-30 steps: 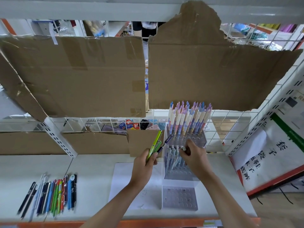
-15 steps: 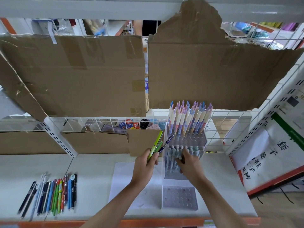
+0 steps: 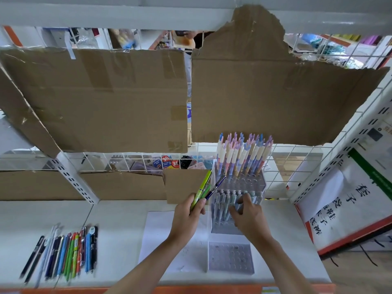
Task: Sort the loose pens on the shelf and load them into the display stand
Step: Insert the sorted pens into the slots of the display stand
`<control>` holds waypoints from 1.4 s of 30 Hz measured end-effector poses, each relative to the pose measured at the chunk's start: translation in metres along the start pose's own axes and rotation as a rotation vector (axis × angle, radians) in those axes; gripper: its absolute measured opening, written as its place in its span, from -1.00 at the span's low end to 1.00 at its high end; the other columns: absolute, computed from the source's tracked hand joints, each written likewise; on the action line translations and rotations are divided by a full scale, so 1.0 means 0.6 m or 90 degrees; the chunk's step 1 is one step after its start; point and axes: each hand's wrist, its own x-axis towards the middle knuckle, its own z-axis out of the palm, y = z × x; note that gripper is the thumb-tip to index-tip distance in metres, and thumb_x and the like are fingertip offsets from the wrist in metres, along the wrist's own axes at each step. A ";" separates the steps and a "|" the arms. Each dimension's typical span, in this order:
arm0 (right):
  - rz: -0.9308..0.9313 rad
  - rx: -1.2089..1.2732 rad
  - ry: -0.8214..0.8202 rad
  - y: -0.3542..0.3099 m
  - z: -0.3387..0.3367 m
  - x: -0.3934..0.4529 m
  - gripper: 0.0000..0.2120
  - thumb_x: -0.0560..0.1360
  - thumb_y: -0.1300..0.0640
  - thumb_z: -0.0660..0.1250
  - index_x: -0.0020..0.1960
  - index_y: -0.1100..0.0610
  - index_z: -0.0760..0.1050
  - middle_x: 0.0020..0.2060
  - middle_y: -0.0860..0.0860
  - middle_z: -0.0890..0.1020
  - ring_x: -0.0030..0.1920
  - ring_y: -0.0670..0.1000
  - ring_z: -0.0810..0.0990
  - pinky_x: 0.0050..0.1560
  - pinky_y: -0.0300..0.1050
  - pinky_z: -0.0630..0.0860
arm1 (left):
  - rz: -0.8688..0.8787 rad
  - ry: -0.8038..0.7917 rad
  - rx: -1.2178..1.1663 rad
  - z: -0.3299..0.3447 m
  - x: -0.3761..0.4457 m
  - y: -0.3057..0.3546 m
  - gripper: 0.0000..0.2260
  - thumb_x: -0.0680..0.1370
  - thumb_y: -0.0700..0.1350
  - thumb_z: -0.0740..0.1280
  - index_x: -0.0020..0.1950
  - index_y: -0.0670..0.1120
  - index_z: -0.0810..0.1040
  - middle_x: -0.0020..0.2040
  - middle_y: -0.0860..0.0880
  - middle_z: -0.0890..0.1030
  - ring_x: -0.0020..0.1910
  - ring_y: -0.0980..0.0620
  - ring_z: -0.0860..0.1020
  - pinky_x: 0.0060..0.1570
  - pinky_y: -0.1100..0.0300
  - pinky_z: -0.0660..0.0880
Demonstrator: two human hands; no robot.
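Note:
A clear tiered display stand [image 3: 231, 258] sits on the white shelf, right of centre. Its back tier holds several pastel pens [image 3: 244, 154] upright, and its middle tier holds several pale pens. The front tier's holes are bare. My left hand [image 3: 186, 217] grips a small bunch of pens [image 3: 204, 187], green ones and a dark blue one, pointing up and to the right. My right hand [image 3: 248, 215] reaches into the middle tier, its fingers curled around the tops of the pale pens there. A row of loose pens [image 3: 63, 253] in mixed colours lies at the shelf's left front.
A white paper sheet [image 3: 161, 240] lies under the stand and my left arm. Brown cardboard panels [image 3: 101, 98] hang on the wire grid behind. A printed sign [image 3: 347, 200] leans at the right. The shelf's orange front edge [image 3: 191, 290] runs along the bottom.
My right hand has moved down and left from the back tier's base to the pens in the middle tier. My left hand keeps holding its bunch almost still.

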 end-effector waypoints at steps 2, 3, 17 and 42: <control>-0.023 0.044 0.028 -0.014 -0.011 -0.005 -0.89 0.54 0.11 0.29 -0.05 0.15 0.42 -0.36 0.05 0.62 -0.35 0.06 0.61 -0.25 -0.06 0.55 | 0.001 -0.017 -0.018 0.003 0.001 0.000 -0.77 0.61 -0.16 0.22 -0.26 -0.06 0.44 -0.47 0.15 0.49 -0.50 0.20 0.34 -0.41 0.37 0.24; -0.025 0.090 0.031 -0.025 -0.017 -0.008 -0.91 0.54 0.12 0.29 -0.08 0.14 0.46 -0.40 0.02 0.60 -0.40 0.02 0.59 -0.27 -0.06 0.56 | 0.003 -0.027 -0.035 0.006 0.002 0.000 -0.78 0.61 -0.12 0.23 -0.24 -0.09 0.46 -0.44 0.13 0.50 -0.49 0.18 0.31 -0.41 0.33 0.24; 0.012 0.363 -0.089 -0.068 -0.043 -0.012 -0.79 0.57 0.20 0.26 -0.23 0.21 0.48 -0.39 0.06 0.62 -0.48 -0.05 0.54 -0.46 -0.21 0.43 | 0.016 -0.088 -0.050 0.023 -0.002 0.014 -0.80 0.61 -0.11 0.21 -0.19 0.00 0.52 -0.38 -0.11 0.57 -0.49 0.02 0.35 -0.46 0.26 0.27; 0.068 0.241 -0.097 -0.047 0.033 -0.055 -0.80 0.60 0.19 0.19 -0.18 0.21 0.45 -0.35 0.09 0.65 -0.44 -0.04 0.60 -0.38 -0.22 0.53 | -0.065 -0.067 0.076 -0.016 -0.027 -0.085 -0.85 0.62 -0.10 0.18 -0.09 -0.08 0.48 -0.42 0.06 0.37 -0.45 0.15 0.33 -0.40 0.28 0.22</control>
